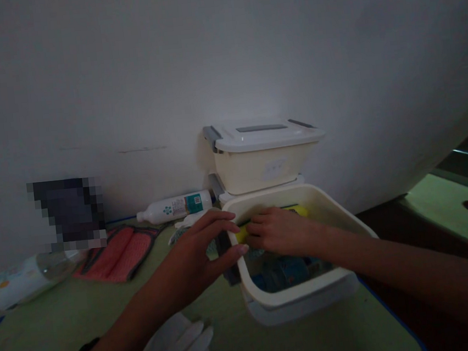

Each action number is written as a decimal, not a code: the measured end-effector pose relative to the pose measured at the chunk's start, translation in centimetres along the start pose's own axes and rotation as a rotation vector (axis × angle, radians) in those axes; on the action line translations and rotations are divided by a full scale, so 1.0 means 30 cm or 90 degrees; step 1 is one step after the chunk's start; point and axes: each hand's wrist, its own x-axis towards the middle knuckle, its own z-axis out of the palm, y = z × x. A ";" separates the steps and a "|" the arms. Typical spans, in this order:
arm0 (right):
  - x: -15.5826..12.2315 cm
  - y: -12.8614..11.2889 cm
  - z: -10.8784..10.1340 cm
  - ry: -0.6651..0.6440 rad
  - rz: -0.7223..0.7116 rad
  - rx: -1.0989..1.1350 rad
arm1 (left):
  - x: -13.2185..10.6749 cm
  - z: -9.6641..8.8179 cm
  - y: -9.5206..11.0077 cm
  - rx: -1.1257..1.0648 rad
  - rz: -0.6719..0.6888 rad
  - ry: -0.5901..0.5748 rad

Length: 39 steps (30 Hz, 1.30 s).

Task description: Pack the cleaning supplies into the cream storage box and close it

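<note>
A cream open storage box stands on the green tabletop, tilted slightly in view. My left hand grips its left rim, fingers and thumb at the edge. Inside the box is my right hand, its fingers curled down over a long yellow object along the back wall. The fingertips are partly hidden, and the yellow object's kind cannot be made out. Below my right wrist, a bottle with a blue label lies on the box floor.
Behind is a lidded cream box against the wall. To the left lie a white bottle, a red cloth with grey edging and a clear bottle. White gloves lie at the front. The table's right edge is near the box.
</note>
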 end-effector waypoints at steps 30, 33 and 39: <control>-0.062 0.022 -0.031 -0.074 0.150 0.118 | -0.002 0.005 -0.022 -0.019 -0.012 0.003; -0.077 0.025 -0.028 -0.146 0.216 0.204 | -0.001 0.005 -0.021 -0.022 -0.005 0.005; -0.071 0.033 -0.030 -0.252 0.299 0.277 | -0.002 0.005 -0.024 -0.023 0.003 0.007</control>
